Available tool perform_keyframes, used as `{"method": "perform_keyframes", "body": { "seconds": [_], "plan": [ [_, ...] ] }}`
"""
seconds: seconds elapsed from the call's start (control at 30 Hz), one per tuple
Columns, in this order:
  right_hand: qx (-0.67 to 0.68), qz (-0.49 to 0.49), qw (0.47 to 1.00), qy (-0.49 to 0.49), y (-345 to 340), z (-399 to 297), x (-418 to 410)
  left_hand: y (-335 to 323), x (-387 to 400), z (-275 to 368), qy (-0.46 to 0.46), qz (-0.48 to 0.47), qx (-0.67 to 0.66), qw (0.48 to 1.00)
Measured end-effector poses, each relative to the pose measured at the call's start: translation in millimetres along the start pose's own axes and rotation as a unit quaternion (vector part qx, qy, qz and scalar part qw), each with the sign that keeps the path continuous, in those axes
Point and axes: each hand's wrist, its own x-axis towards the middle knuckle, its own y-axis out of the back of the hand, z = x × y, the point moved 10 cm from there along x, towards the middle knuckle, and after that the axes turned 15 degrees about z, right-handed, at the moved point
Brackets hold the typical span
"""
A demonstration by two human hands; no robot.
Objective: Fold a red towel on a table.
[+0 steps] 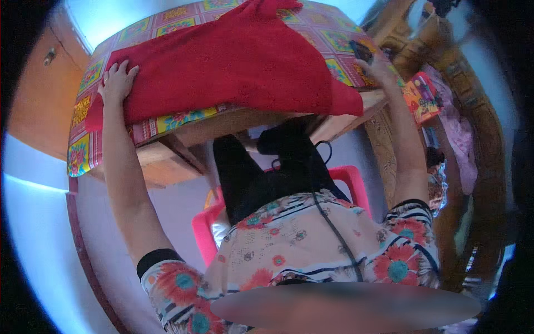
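Note:
A red cloth (233,67) lies spread over a table covered with a patterned, flowered tablecloth (175,27). Its near edge hangs a little past the table's front on the right, and its far end is bunched up. My left hand (117,82) rests on the cloth's left side, palm down with fingers apart. At the table's right side, my right hand (377,69) is beside a small dark object (361,51). Blur hides what that object is and whether my fingers grip it.
Below the tabletop are my legs and a pink plastic chair (358,183). A black cord (333,229) runs down my front. An orange cabinet (41,83) stands left. Carved wooden furniture (471,83) with a colourful box (421,99) and a pink fabric (461,142) is on the right.

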Motion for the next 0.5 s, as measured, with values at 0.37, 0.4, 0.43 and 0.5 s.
{"method": "perform_keyframes", "body": {
  "seconds": [0.37,0.4,0.43,0.5],
  "plan": [
    [0.05,0.032,0.998,-0.006,-32,64,24,-38,31,-6,-0.111,0.02,0.014,0.994],
    [0.028,0.037,0.999,-0.027,-30,52,18,-32,23,-10,-0.085,0.014,0.012,0.996],
    [0.007,0.045,0.998,-0.045,-24,45,13,-23,17,-17,-0.056,0.012,0.009,0.998],
    [0.037,0.05,0.995,-0.072,-8,57,3,-13,16,-10,-0.061,0.013,0.008,0.998]
  ]
}}
